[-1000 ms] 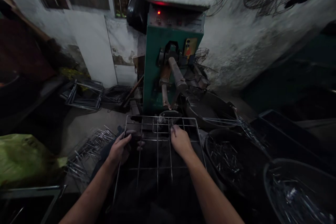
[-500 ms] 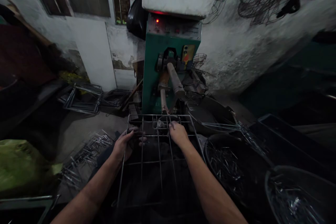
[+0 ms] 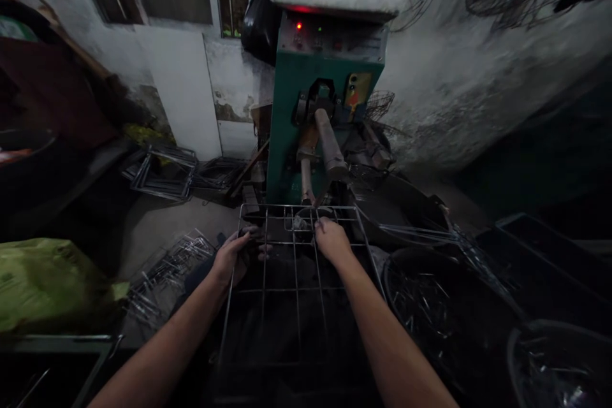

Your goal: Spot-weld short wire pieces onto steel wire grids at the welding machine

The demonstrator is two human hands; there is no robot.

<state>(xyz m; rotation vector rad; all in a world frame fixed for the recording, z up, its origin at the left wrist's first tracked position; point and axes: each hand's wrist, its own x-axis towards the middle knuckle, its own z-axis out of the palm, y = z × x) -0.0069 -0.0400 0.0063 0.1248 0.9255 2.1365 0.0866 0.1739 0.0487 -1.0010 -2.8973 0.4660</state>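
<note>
Here, I see the left hand point(image 3: 233, 258) clamped on the wire rack point(image 3: 297, 289) at its left edge, the right hand point(image 3: 331, 241) clamped near its far edge; some floor point(image 3: 165, 223) shows at left.

Dead centre, the wire rack point(image 3: 295, 243) stretches out before the machine point(image 3: 291, 102) — left hand point(image 3: 233, 256) at its left side, right hand point(image 3: 332, 241) near its far end, right of middle. A phone point(image 3: 358, 89) sits on the machine's front, right of the upper bar point(image 3: 327, 140); behind stands the wall point(image 3: 430, 76). Over on the left, frames point(image 3: 167, 194) lie on the floor point(image 3: 155, 223), a board point(image 3: 184, 89) behind them, and loose rods point(image 3: 169, 271) nearer, between the bag point(image 3: 48, 280) and the rack. Across to the right — one tub point(image 3: 388, 268) just beside the rack, metal pieces point(image 3: 428, 299) inside, and a second tub point(image 3: 512, 350) nearer and further right.
</note>
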